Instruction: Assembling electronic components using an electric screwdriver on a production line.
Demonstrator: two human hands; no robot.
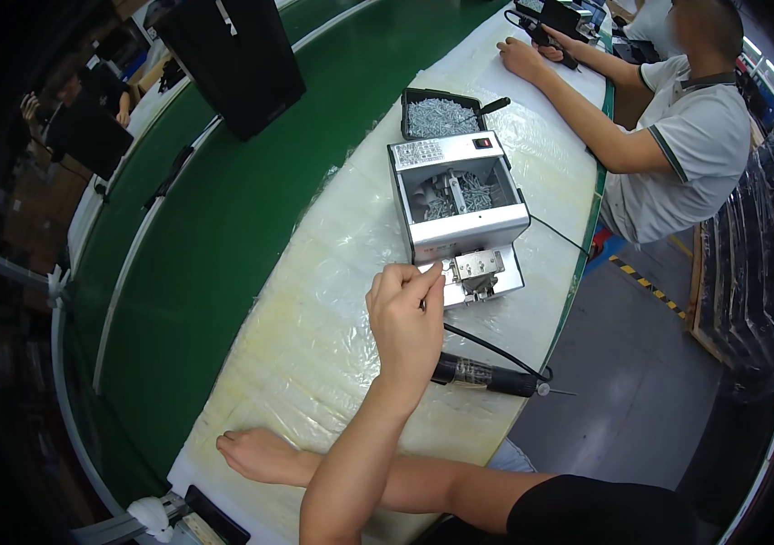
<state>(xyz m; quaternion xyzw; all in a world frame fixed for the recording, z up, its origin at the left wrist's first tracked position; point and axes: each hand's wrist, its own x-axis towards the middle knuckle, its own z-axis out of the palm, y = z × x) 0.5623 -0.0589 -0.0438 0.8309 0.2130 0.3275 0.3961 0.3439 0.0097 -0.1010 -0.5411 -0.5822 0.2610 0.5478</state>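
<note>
My left hand (405,313) is at the front left corner of a silver screw feeder (460,236), its thumb and forefinger pinched together beside the small metal outlet block (480,264). Whatever lies between those fingertips is too small to make out. My left forearm crosses over my right arm, which has a black sleeve. Down at the lower left, my right hand (264,455) rests curled on the plastic-covered table; what it holds, if anything, is hidden. Loose screws (473,193) fill the feeder's open hopper. Just below the feeder lies a black electric screwdriver (487,373) with its cable.
A black tray (411,94) of screws with a black-handled tool (493,106) stands behind the feeder. A co-worker (691,127) sits at the upper right, holding a dark tool. The green conveyor (223,227) runs along the left, carrying a tall black box (228,64).
</note>
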